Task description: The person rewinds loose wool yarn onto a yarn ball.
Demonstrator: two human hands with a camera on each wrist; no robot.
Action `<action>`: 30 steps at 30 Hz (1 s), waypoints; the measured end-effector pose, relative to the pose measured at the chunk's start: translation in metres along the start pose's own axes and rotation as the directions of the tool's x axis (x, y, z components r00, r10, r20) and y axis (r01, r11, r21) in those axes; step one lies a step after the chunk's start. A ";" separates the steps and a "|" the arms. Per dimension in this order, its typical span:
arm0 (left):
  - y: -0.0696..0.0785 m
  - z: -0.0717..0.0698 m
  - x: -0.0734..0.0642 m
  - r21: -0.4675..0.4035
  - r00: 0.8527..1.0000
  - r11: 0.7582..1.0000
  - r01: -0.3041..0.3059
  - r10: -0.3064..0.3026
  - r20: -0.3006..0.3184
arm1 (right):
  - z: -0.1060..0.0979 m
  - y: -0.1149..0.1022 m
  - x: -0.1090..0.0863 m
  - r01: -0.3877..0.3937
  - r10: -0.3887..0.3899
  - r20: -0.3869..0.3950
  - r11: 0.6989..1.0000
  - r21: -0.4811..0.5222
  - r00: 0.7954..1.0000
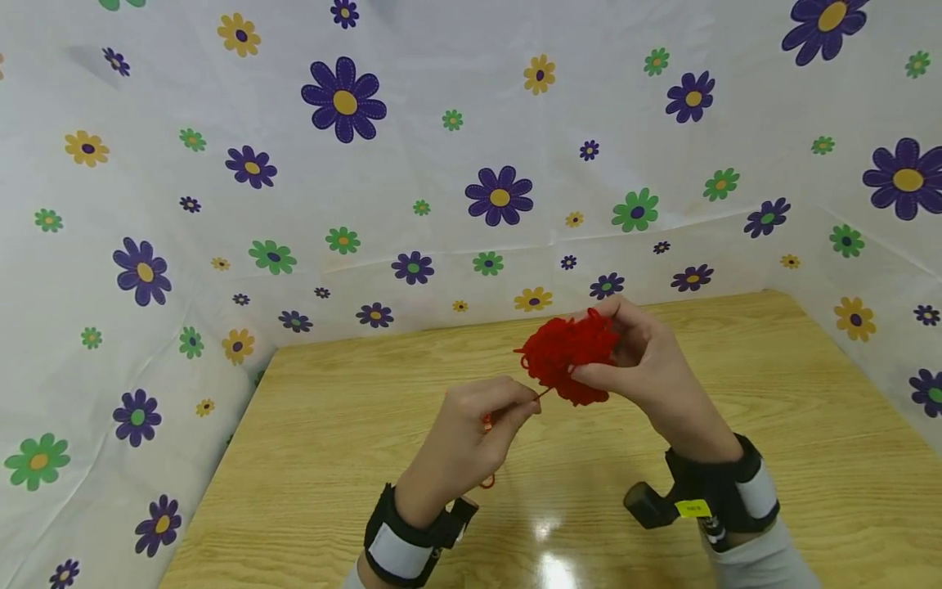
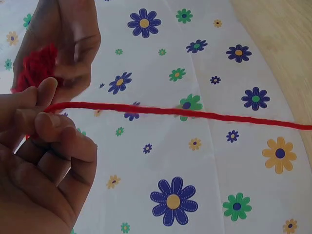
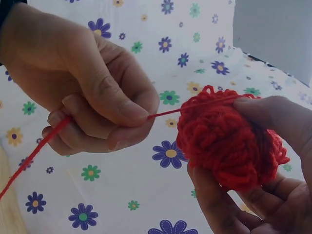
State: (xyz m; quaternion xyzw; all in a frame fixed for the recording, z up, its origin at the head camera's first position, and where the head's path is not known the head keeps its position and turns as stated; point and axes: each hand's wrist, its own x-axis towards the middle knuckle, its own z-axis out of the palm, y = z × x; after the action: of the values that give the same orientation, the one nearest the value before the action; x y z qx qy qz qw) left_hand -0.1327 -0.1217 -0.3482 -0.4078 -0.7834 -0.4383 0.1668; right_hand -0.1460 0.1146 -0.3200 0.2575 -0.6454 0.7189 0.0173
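A ball of red yarn (image 3: pixel 229 141) with loose loops on its surface is held up above the table by my right hand (image 1: pixel 648 368). The thumb presses its near side and the other fingers curl round behind and under it. To its left, my left hand (image 1: pixel 478 425) pinches the yarn strand (image 3: pixel 165 113) between thumb and fingertips. That strand runs taut from the ball to the pinch. Past the left fingers, a yarn tail (image 2: pixel 170 111) stretches away in the left wrist view, and in the head view it hangs partly hidden behind the left hand.
Below the hands lies a light wooden table (image 1: pixel 331 425). A white cloth with printed flowers (image 1: pixel 412 188) stands behind it and along both sides. Each wrist wears a black strap, such as the right wrist strap (image 1: pixel 724 491), with a small camera.
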 end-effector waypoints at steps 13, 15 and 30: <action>-0.007 -0.005 0.000 -0.044 1.000 0.999 0.005 -0.004 0.007 | -0.005 0.000 -0.001 -0.078 0.071 0.175 0.996 0.033 0.982; -0.007 -0.006 0.000 -0.054 1.000 0.998 0.016 -0.014 0.025 | -0.003 0.001 -0.002 -0.084 0.077 0.230 0.996 0.021 0.970; -0.004 -0.011 -0.001 0.118 0.992 0.990 0.081 -0.091 0.083 | 0.006 0.005 0.003 -0.024 0.150 0.453 0.962 -0.271 0.879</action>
State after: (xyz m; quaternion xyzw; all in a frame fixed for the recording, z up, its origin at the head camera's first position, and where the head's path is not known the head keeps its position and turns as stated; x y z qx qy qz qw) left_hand -0.1358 -0.1323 -0.3451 -0.3824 -0.8306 -0.3812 0.1362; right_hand -0.1481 0.1072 -0.3237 0.3899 -0.7292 0.5450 -0.1388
